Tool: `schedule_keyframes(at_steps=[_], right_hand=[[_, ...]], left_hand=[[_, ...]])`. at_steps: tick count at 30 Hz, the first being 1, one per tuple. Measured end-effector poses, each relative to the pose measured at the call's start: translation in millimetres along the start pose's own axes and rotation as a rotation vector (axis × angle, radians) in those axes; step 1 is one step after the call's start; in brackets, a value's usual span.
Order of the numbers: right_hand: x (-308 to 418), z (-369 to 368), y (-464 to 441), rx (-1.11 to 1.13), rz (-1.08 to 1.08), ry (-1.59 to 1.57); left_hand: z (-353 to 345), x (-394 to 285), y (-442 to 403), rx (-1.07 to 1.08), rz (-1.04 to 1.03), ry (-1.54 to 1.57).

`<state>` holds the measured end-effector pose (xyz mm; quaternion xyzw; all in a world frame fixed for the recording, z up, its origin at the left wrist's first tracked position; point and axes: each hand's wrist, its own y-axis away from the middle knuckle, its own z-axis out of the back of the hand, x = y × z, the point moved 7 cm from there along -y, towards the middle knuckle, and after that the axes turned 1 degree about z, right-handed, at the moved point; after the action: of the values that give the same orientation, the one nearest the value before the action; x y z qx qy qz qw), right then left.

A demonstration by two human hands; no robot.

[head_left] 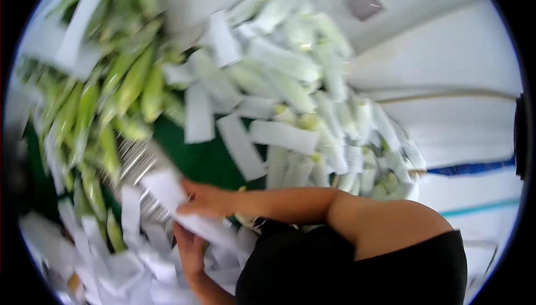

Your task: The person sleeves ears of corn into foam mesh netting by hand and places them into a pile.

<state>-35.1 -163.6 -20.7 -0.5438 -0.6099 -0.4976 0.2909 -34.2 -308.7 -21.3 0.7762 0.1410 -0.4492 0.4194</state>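
A white foam net sleeve (209,228), flattened and slightly blurred, lies across both my hands. My right hand (207,199) reaches in from the right and has its fingers closed on the upper part of this sleeve. Just below, my left hand (190,247) holds the sleeve from its lower side, its fingers partly hidden. Left of the hands is a shiny ribbed silvery surface (139,162). Green ears of corn in husks (131,79), some under clear glossy film, are heaped beyond it. Whether anything is inside the held sleeve, I cannot tell.
Sleeved corn ears (285,65) form a large pile at the top centre and right. Loose white sleeves (241,146) lie on a green surface (170,137); more sleeves (120,268) heap at lower left. A blue strap (472,168) runs at the right.
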Motion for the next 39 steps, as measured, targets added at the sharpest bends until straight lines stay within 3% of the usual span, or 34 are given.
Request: schedule_keyframes(at_steps=[2, 3, 4, 5, 6, 7, 8, 10, 12, 16, 18, 20, 23, 26, 27, 28, 29, 30, 31, 33, 35, 36, 38, 39], right_hand=[[-13, -4, -14, 0.100, -0.111, -0.175], [-12, -16, -18, 0.161, -0.106, -0.245], [0, -26, -14, 0.167, -0.170, -0.190], [-14, -29, -16, 0.187, -0.223, -0.020], [-8, -32, -18, 0.112, -0.201, 0.017], [1, -31, -19, 0.155, -0.282, 0.225], [30, -35, -24, 0.170, -0.198, 0.562], [48, -40, -25, 0.247, 0.302, 1.101], [33, -49, -20, 0.412, -0.015, 0.779], [16, -70, -10, 0.626, -0.438, 0.303], [14, -72, -14, 0.598, -0.542, -0.335], [10, -69, -17, 0.563, -0.555, -0.514], [5, -55, -35, 0.289, -0.327, 0.201], [40, -53, -46, 0.120, 0.431, 0.702], [48, -50, -46, 0.070, 0.544, 0.671], [51, -51, -47, 0.138, 0.544, 0.669], [53, -47, -45, 0.204, 0.543, 0.670], [57, -46, -42, 0.273, 0.543, 0.675], [66, -46, -39, 0.286, 0.580, 0.655], [73, -42, -30, 0.354, 0.674, 0.596], [83, -38, -21, 0.391, 0.775, 0.506], [79, -27, -21, 0.342, 0.648, 0.468], [65, 0, -12, 0.233, 0.390, 0.389], [67, 12, -12, 0.112, 0.436, 0.313]], left_hand=[[23, -38, 4, -0.334, -0.279, -0.134], [30, -45, 5, -0.366, -0.388, -0.134], [28, -59, 1, -0.306, -0.634, -0.269], [25, -64, -2, -0.326, -0.600, -0.696], [28, -66, -7, -0.366, -0.551, -0.466], [38, -60, -10, -0.374, -0.330, -0.243], [43, -73, -5, -0.394, -0.236, -0.423], [48, -86, 2, -0.360, -0.507, -0.853], [63, -75, 6, -0.495, -0.443, -0.207], [76, -58, -11, -0.302, -0.334, -0.250], [85, -61, -9, -0.429, -0.461, -0.212], [81, -56, -9, -0.503, -0.453, 0.053], [80, -50, -13, -0.544, -0.470, -0.196], [91, -40, -26, -0.539, -0.320, -0.138], [98, -52, -34, -0.460, -0.375, -0.386], [119, -56, -38, -0.539, -0.390, -0.482], [155, -62, -42, -0.765, -0.323, -0.671], [186, -74, -49, -0.906, -0.451, -1.001], [218, -68, -53, -1.033, -0.213, -1.254], [253, -57, -64, -0.821, -0.008, -1.389], [257, -56, -74, -0.659, 0.070, -1.517], [256, -52, -78, -0.556, 0.090, -1.550], [232, -65, -64, -0.474, -0.217, -1.565], [215, -72, -54, -0.431, -0.372, -1.563]])
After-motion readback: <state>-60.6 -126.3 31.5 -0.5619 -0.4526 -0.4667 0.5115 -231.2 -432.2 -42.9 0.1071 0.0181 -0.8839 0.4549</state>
